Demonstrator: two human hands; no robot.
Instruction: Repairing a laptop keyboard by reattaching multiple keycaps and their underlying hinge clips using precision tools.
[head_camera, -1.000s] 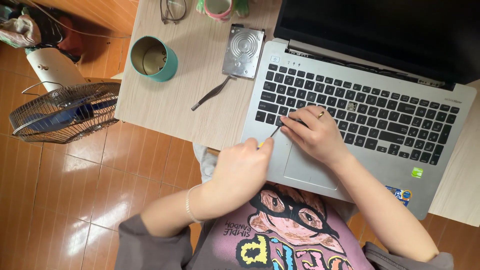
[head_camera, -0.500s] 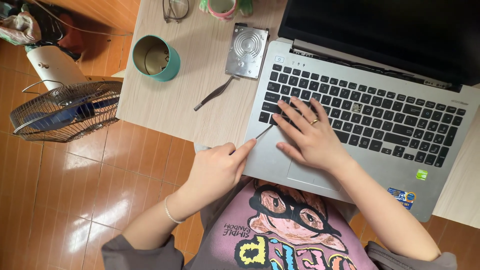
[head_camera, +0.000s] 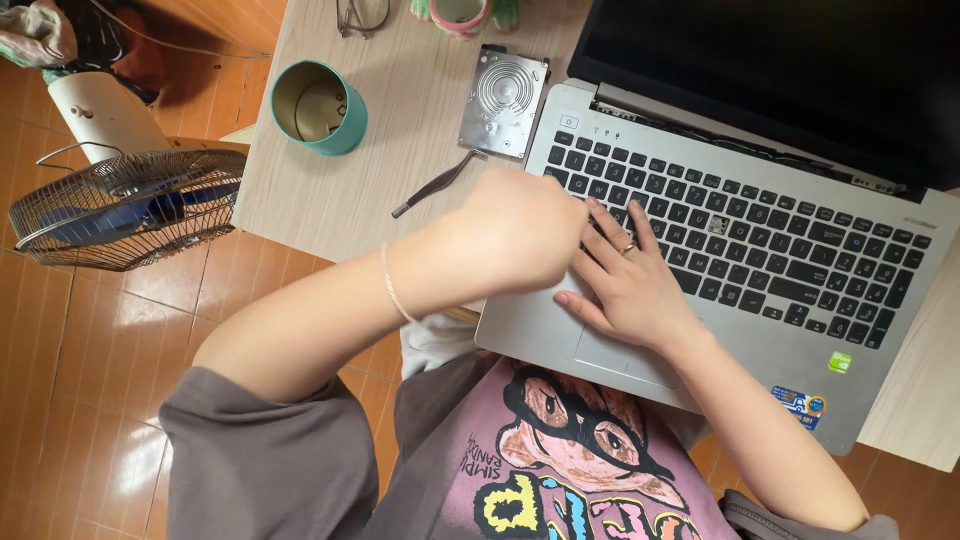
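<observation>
1. Nearest to us, the right hand (head_camera: 625, 285) lay flat and open on the laptop (head_camera: 760, 330), its fingers spread over the keys on the left side, holding nothing.
2. Just to its left, the left hand (head_camera: 515, 235) was curled above the keyboard's left edge; we could not tell if it held something.
3. Farther on the table (head_camera: 330, 200), thin tweezers (head_camera: 432, 186) lay beside a bare hard drive (head_camera: 504, 100).
4. Far left stood a teal cup (head_camera: 320, 107).
</observation>
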